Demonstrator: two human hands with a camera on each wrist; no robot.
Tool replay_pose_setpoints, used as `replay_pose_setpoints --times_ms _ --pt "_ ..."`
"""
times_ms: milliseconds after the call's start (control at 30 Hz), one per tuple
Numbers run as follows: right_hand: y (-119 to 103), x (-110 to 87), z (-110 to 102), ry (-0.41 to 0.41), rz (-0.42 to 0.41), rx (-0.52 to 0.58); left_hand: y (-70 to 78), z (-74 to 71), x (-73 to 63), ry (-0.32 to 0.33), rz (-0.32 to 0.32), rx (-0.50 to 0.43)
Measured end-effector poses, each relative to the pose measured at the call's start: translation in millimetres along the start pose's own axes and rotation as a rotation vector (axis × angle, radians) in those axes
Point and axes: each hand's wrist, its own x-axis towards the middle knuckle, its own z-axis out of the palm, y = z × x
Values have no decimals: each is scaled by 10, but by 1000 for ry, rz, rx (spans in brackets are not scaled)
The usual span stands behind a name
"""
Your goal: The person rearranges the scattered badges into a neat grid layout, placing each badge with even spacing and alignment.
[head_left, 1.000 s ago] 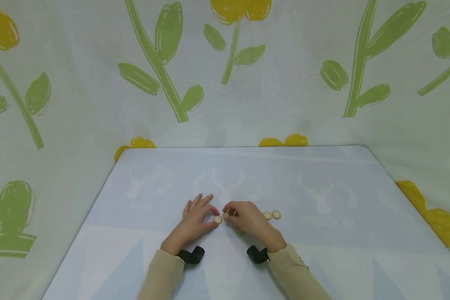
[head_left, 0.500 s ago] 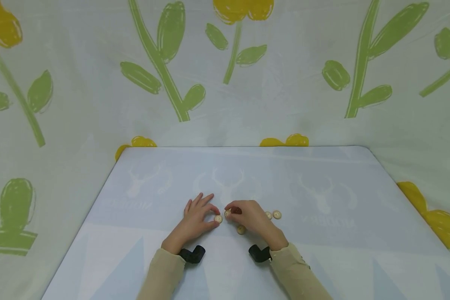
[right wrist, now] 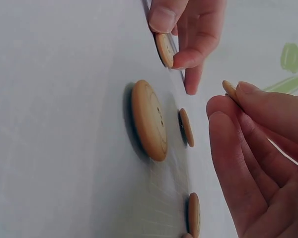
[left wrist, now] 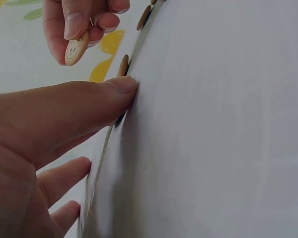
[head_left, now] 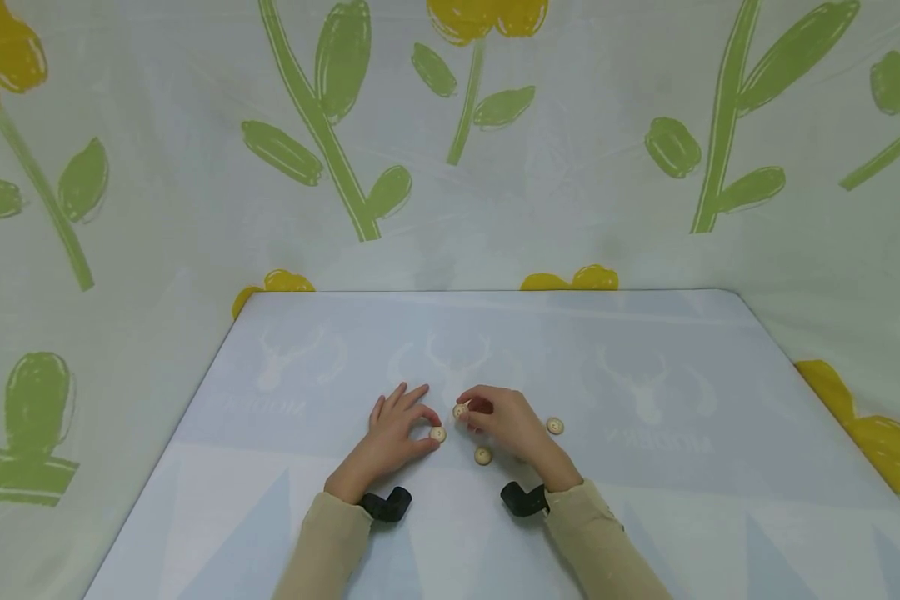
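Observation:
My left hand (head_left: 390, 437) pinches the edges of a round wooden button (head_left: 438, 434) that lies on the table, between thumb and index finger; its other fingers are spread. Just to the right, my right hand (head_left: 504, 418) holds a second wooden button (head_left: 460, 412) by thumb and fingertips. In the right wrist view this held button (right wrist: 231, 91) is raised off the table and tilted. A loose button (head_left: 483, 456) lies in front of the right hand, and another button (head_left: 555, 426) lies to its right. My left thumb hides most of its button in the left wrist view.
The right wrist view shows several more buttons, among them one button (right wrist: 186, 127) beyond the nearest and one (right wrist: 194, 215) lower down. A pale patterned table (head_left: 270, 517) lies under everything, with a flower-printed curtain (head_left: 570, 167) behind its far edge.
My right hand has lifted its button and drawn slightly away from the left hand, up and to the right. The loose button in front of it is now fully uncovered. My left hand keeps its place.

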Motion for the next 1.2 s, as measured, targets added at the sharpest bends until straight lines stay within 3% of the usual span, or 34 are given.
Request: replay_pose_setpoints --times_ms 200,667,867,1200 --pt "9 56 -39 -22 36 50 -32 -38 0 -8 11 -12" --pt "38 321 -169 -54 85 19 -65 -68 37 -16 5 -22" --pt "69 386 -157 -68 106 37 -40 -44 32 -11 -19 -12" --pt "56 489 -97 -130 118 -12 -26 -5 -2 -8 -5 -14"
